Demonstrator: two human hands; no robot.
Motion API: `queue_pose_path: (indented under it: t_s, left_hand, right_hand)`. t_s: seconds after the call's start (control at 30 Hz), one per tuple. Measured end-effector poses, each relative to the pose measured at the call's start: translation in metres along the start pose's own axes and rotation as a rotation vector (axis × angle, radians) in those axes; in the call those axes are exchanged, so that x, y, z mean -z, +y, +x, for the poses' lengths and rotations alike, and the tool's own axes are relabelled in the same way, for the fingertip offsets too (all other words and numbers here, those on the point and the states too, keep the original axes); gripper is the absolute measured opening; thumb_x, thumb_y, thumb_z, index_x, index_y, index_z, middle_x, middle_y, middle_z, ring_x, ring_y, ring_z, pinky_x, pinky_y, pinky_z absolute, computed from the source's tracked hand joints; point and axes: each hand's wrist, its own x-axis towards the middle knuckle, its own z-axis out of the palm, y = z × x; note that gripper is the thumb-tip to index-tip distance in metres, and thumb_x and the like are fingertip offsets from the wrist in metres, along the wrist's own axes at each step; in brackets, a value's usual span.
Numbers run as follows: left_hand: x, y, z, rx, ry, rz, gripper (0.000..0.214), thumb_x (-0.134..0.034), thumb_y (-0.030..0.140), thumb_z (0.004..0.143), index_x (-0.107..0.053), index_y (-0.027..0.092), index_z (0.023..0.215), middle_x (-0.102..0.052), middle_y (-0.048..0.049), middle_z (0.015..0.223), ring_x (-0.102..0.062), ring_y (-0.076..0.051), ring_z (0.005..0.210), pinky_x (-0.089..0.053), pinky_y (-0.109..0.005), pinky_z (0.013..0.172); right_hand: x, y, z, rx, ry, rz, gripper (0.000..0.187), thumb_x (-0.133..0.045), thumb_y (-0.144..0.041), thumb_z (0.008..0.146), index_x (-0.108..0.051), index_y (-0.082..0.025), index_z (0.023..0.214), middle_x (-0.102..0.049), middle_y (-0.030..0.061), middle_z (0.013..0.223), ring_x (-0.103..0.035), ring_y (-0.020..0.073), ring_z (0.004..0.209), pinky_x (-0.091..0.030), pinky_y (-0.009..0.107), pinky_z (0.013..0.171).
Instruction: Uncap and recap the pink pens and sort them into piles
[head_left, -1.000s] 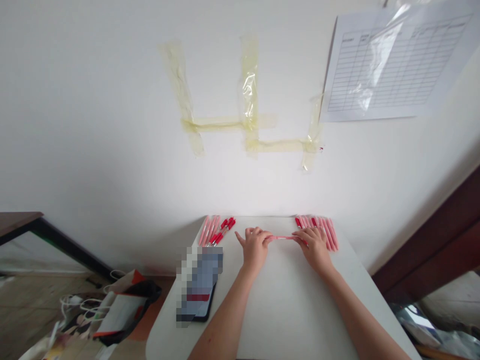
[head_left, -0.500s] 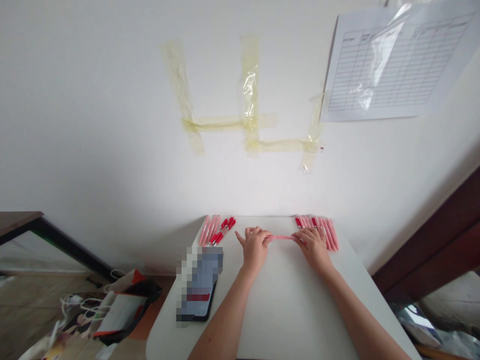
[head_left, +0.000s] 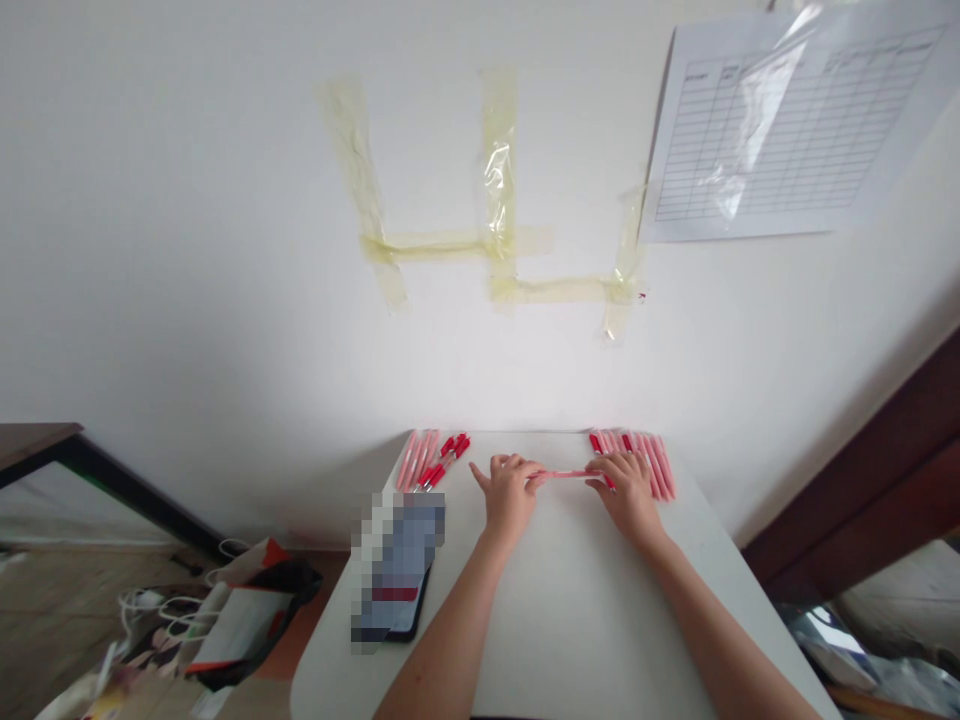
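Observation:
Both my hands hold one pink pen [head_left: 564, 474] level above the white table [head_left: 570, 620]. My left hand [head_left: 510, 495] pinches its left end with fingers curled. My right hand [head_left: 628, 492] grips the right end, where a red part shows. Behind my right hand lies a row of several pink pens [head_left: 645, 462] with red ends. At the table's far left corner lie several pink barrels [head_left: 416, 458] and red-capped pieces [head_left: 444, 462].
A phone [head_left: 396, 575] lies at the table's left edge. The wall stands right behind the table, with yellowed tape strips [head_left: 499, 190] and a printed sheet [head_left: 787, 130]. Bags and cables [head_left: 225, 620] lie on the floor at left. A dark wooden frame [head_left: 877, 480] stands at right.

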Motion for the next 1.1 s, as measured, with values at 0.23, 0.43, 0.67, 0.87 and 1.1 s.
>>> queue_pose_path:
  t_s: [0.23, 0.43, 0.67, 0.87, 1.1]
  left_hand:
    - [0.0015, 0.0012, 0.0001, -0.002, -0.018, 0.017, 0.012, -0.062, 0.034, 0.088, -0.072, 0.038, 0.094, -0.069, 0.0005, 0.098, -0.049, -0.023, 0.111, -0.003, -0.076, 0.11]
    - [0.001, 0.0014, 0.0002, 0.012, -0.033, 0.005, 0.012, -0.062, 0.033, 0.088, -0.073, 0.037, 0.094, -0.069, 0.0001, 0.098, -0.048, -0.023, 0.112, 0.0, -0.075, 0.11]
    - [-0.0019, -0.0002, -0.0004, -0.002, -0.01, -0.009, 0.014, -0.063, 0.03, 0.088, -0.072, 0.038, 0.094, -0.069, 0.0016, 0.098, -0.048, -0.023, 0.112, 0.002, -0.077, 0.109]
    - [0.0011, 0.0014, 0.0004, 0.017, -0.034, 0.003, 0.014, -0.061, 0.034, 0.089, -0.072, 0.037, 0.096, -0.07, -0.0001, 0.101, -0.048, -0.024, 0.114, 0.001, -0.076, 0.11]
    - [0.0004, -0.0005, 0.001, 0.007, -0.016, 0.005, 0.015, -0.061, 0.032, 0.089, -0.072, 0.038, 0.096, -0.07, 0.0001, 0.101, -0.049, -0.024, 0.113, -0.001, -0.078, 0.108]
  right_hand:
    - [0.0, -0.0034, -0.0008, -0.015, -0.074, 0.014, 0.036, -0.051, -0.051, 0.093, -0.062, -0.031, 0.121, -0.068, 0.0045, 0.098, -0.059, 0.0259, 0.1, -0.034, 0.052, 0.104]
    - [0.0014, -0.0072, 0.0009, 0.003, -0.079, 0.024, 0.029, -0.046, -0.047, 0.097, -0.071, -0.032, 0.101, -0.066, 0.003, 0.088, -0.058, 0.0221, 0.09, -0.038, 0.047, 0.1]
    - [0.0012, -0.0072, 0.0015, 0.005, -0.073, 0.034, 0.025, -0.048, -0.042, 0.096, -0.069, -0.03, 0.099, -0.068, 0.0037, 0.095, -0.057, 0.0239, 0.095, -0.038, 0.048, 0.099]
    - [0.001, -0.0044, 0.0016, -0.002, -0.022, 0.035, 0.023, -0.048, -0.04, 0.096, -0.068, -0.03, 0.1, -0.07, 0.004, 0.097, -0.057, 0.0248, 0.097, -0.04, 0.046, 0.097]
    - [0.0021, 0.0023, 0.001, -0.047, 0.009, 0.062, 0.023, -0.049, -0.042, 0.096, -0.068, -0.028, 0.1, -0.07, 0.0046, 0.099, -0.055, 0.0258, 0.099, -0.04, 0.044, 0.092]
